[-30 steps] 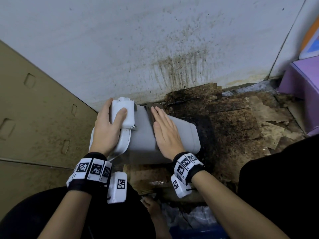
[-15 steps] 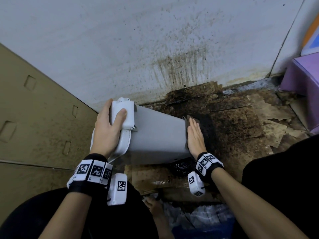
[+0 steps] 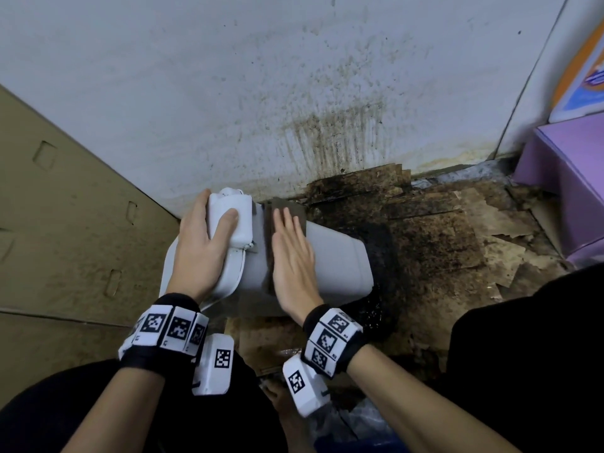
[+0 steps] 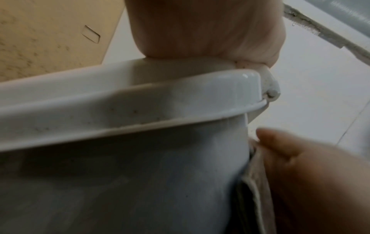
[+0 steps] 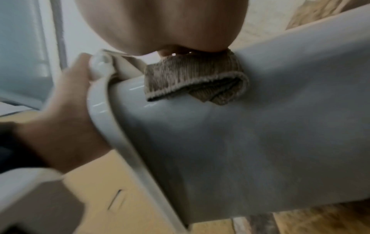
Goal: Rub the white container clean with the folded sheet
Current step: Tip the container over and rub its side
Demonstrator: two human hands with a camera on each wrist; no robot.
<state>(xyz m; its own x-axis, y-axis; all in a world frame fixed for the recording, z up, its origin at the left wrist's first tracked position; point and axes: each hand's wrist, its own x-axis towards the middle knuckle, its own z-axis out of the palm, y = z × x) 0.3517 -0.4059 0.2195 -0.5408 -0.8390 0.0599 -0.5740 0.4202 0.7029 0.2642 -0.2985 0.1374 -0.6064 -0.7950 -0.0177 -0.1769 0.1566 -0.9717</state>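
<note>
Two hands: both of mine are at work on one white container (image 3: 333, 263), a lidded bin lying on its side on the stained floor (image 3: 441, 243) near the wall (image 3: 294, 76).
Left hand (image 3: 199, 253): fingers and thumb curl round the block at the lid end (image 3: 228, 220), gripping it; I judge this braces the bin against the push of rubbing.
Right hand (image 3: 292, 263): flat, fingers straight, pressing the folded sheet (image 3: 269, 243) against the bin's upper side, just beside the lid rim.
Folded sheet: brownish ribbed cloth, doubled over, trapped between my palm and the plastic, so pressure spreads across it.
Why on its side: I judge it turns the long wall up to my palm.
Hidden: most of the cloth lies under my hand; the bin's underside and inside are out of sight.
Hard to make out: both wrist views are blurred, so remaining dirt is unclear.
</note>
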